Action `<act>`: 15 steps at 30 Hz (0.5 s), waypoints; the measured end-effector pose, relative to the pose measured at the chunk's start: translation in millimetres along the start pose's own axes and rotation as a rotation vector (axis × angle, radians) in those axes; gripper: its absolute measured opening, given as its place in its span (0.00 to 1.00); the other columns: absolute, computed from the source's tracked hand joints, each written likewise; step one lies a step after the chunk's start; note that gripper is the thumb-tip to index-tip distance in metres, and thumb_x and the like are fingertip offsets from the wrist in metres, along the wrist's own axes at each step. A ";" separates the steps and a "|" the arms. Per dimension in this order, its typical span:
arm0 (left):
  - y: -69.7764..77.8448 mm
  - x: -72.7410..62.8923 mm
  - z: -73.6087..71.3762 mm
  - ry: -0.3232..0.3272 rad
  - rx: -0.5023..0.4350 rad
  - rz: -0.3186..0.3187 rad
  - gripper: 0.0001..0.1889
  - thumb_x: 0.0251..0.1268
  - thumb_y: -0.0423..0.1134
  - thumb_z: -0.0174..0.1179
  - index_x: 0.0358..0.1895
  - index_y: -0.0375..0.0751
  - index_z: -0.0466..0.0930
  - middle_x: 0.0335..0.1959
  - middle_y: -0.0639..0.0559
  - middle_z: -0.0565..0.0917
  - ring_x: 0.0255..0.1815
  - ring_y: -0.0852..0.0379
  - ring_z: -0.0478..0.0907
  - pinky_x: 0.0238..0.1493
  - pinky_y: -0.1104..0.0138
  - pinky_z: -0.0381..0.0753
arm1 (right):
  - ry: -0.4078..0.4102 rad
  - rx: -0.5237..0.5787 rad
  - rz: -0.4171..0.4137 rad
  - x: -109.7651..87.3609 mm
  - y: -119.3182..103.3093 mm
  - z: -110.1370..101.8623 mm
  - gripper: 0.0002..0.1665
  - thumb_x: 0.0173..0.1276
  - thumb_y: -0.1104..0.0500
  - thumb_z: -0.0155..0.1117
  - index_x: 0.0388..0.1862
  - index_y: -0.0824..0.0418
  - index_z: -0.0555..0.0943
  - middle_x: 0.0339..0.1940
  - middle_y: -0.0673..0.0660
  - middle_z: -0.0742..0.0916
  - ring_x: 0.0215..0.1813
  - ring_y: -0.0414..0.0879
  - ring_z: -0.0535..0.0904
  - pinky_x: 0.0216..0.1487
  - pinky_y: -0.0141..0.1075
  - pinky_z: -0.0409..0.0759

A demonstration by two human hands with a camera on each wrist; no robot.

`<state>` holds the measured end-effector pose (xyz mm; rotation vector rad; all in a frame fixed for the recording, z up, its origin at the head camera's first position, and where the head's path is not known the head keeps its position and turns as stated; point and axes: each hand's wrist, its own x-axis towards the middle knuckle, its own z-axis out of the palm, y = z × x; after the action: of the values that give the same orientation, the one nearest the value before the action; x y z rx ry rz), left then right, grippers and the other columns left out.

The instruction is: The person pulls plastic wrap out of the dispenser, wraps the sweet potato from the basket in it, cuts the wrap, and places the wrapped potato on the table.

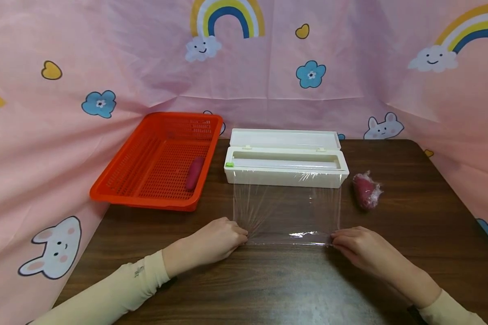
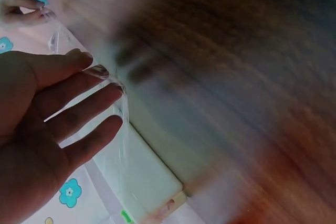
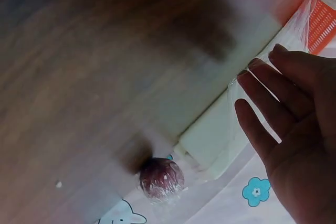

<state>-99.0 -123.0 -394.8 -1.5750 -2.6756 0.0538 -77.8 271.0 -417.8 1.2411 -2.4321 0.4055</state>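
Note:
A sheet of clear plastic wrap (image 1: pixel 286 210) stretches from the white wrap dispenser (image 1: pixel 284 177) toward the front of the table. My left hand (image 1: pixel 217 239) pinches the sheet's near left corner between thumb and fingers. At the near right corner my right hand (image 1: pixel 366 248) pinches it the same way. In the left wrist view the film's edge runs from the left hand (image 2: pixel 58 103) across to the other hand. The dispenser's lid (image 1: pixel 284 139) is raised, and the roll (image 1: pixel 284 164) lies inside. Beyond the right hand sits a wrapped reddish-purple sweet potato-like piece (image 1: pixel 365 192).
An orange-red plastic basket (image 1: pixel 142 201) stands at the back left, with one unwrapped reddish-purple piece (image 1: pixel 194 174) inside. A pink patterned cloth (image 1: pixel 146 54) hangs behind the brown wooden table (image 1: pixel 268 289) and along its sides.

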 end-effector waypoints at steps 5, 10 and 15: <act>-0.4 0.6 3.8 -0.029 0.006 -0.004 0.07 0.67 0.33 0.63 0.43 0.46 0.89 0.47 0.55 0.90 0.45 0.56 0.86 0.43 0.62 0.84 | -0.044 0.005 0.020 -0.7 0.4 4.9 0.14 0.48 0.67 0.80 0.35 0.58 0.89 0.40 0.54 0.92 0.40 0.46 0.89 0.41 0.42 0.86; 0.7 -1.7 4.0 -0.054 -0.006 -0.021 0.14 0.70 0.36 0.62 0.56 0.44 0.85 0.52 0.54 0.88 0.50 0.56 0.85 0.47 0.61 0.84 | -0.078 0.020 0.070 -1.9 -1.0 6.4 0.24 0.47 0.68 0.80 0.47 0.62 0.88 0.41 0.54 0.92 0.39 0.46 0.89 0.38 0.41 0.86; 2.0 -4.9 4.5 -0.076 -0.042 -0.052 0.18 0.71 0.39 0.62 0.62 0.45 0.81 0.55 0.53 0.87 0.56 0.56 0.83 0.53 0.60 0.83 | -0.092 0.006 0.103 -1.5 -3.5 5.7 0.28 0.50 0.67 0.79 0.54 0.61 0.86 0.41 0.53 0.92 0.38 0.44 0.89 0.37 0.39 0.86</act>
<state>-95.1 -126.3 -399.5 -1.5438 -2.7921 0.0568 -75.3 267.7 -423.3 1.1639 -2.5822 0.3934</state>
